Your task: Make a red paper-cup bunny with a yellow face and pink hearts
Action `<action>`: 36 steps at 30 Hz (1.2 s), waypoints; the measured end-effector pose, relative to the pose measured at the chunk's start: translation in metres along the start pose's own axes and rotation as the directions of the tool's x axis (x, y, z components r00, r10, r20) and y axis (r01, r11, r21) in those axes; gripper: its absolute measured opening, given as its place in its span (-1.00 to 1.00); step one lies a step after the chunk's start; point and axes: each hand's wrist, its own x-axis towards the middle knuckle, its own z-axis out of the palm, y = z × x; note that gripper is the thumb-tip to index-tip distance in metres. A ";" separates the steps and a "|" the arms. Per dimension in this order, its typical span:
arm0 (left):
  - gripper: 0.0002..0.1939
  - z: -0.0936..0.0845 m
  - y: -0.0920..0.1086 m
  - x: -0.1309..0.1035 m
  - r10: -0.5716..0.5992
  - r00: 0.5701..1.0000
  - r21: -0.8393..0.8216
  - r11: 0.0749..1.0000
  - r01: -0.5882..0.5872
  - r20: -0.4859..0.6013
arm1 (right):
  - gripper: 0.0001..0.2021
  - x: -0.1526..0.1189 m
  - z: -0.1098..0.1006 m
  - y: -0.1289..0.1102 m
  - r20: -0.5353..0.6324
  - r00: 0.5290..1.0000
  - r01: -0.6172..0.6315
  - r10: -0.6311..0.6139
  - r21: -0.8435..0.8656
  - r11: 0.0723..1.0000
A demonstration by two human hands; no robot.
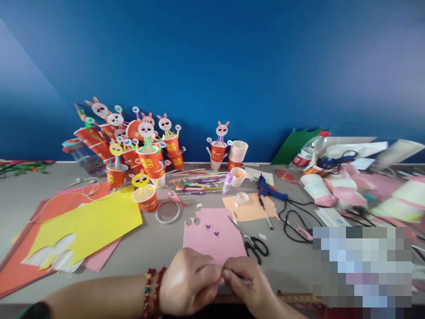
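At the table's near edge my left hand point(189, 279), with red bead bracelets on its wrist, is closed. Its fingertips meet those of my right hand point(247, 281), which is pinched shut as well. Whatever lies between the fingers is too small and covered to make out. Just beyond both hands is a pink paper sheet point(212, 246) with round cut-outs in one corner. Two small pink discs with purple hearts point(216, 233) rest on it. Black-handled scissors point(257, 248) lie by the sheet's right edge, blades partly over it.
Orange paper cups point(145, 199) with rabbit-faced figures crowd the back left. Yellow paper point(99, 226) lies on the left. Pipe cleaners point(202, 182), a glue stick point(227, 183) and a blue glue gun point(270, 190) sit beyond the pink sheet. Black cable point(292, 221) loops at right.
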 end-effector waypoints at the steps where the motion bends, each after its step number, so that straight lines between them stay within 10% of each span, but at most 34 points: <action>1: -0.90 0.000 -0.001 0.001 -0.003 1.000 -0.008 1.000 0.003 -0.008 | -0.49 0.001 0.001 0.000 -0.012 1.000 0.004 -0.004 -0.001 1.000; 14: -0.86 0.011 -0.053 0.000 -0.125 0.987 0.199 0.975 0.103 0.102 | -0.64 0.036 -0.032 0.008 0.073 0.995 -0.047 0.065 -0.227 0.973; 25: -0.79 0.008 -0.130 0.031 -0.424 0.906 0.536 0.770 0.347 0.023 | -0.65 0.055 -0.060 0.067 -0.398 0.915 -0.110 -0.060 -0.391 0.914; 36: -0.81 0.019 -0.149 0.044 -0.491 0.871 0.612 0.682 0.400 -0.023 | -0.69 0.045 -0.082 0.084 -0.627 0.778 -0.109 -0.044 -0.204 0.973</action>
